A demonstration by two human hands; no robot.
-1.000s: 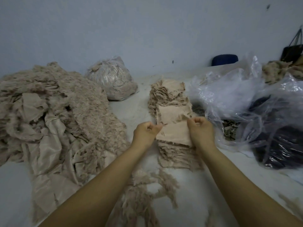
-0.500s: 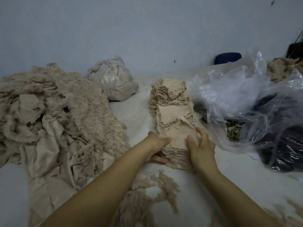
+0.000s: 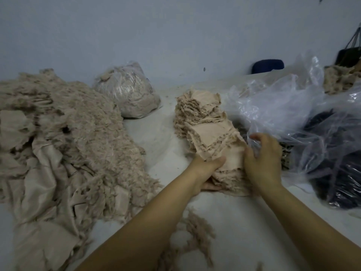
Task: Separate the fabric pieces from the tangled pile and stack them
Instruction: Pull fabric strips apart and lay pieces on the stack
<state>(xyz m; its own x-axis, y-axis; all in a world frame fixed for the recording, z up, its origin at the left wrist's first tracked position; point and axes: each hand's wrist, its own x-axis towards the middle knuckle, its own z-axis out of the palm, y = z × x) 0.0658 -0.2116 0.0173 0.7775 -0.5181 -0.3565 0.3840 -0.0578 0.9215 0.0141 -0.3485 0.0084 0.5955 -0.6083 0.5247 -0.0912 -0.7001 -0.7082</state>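
Beige fabric everywhere: far left, the tangled pile (image 3: 64, 137) sprawls across the white table (image 3: 244, 222), fuzzy frayed edges on top and smooth folded sheets spilling toward the near edge. Behind it, against the pale wall, sits a clear bag stuffed with scraps (image 3: 128, 92). A few loose frayed strands (image 3: 195, 231) lie on the table between the two forearms. Centre now, and here's the stack of fabric pieces (image 3: 205, 122), a long leaning row of flat cut pieces running away from the camera. The left hand (image 3: 208, 171) grips its near left side, thumb across the top piece and fingers curled underneath the edge. The right hand (image 3: 262, 159) presses flat against the stack's near right side, fingers straight and spread, released rather than clenched, the upper fingertips touching the clear plastic bag (image 3: 289, 114) just beside it. That bag billows over a dark bundle (image 3: 340, 173) on the right. Far back sit a blue object (image 3: 267, 65) and more beige scraps (image 3: 340, 79) at the right edge
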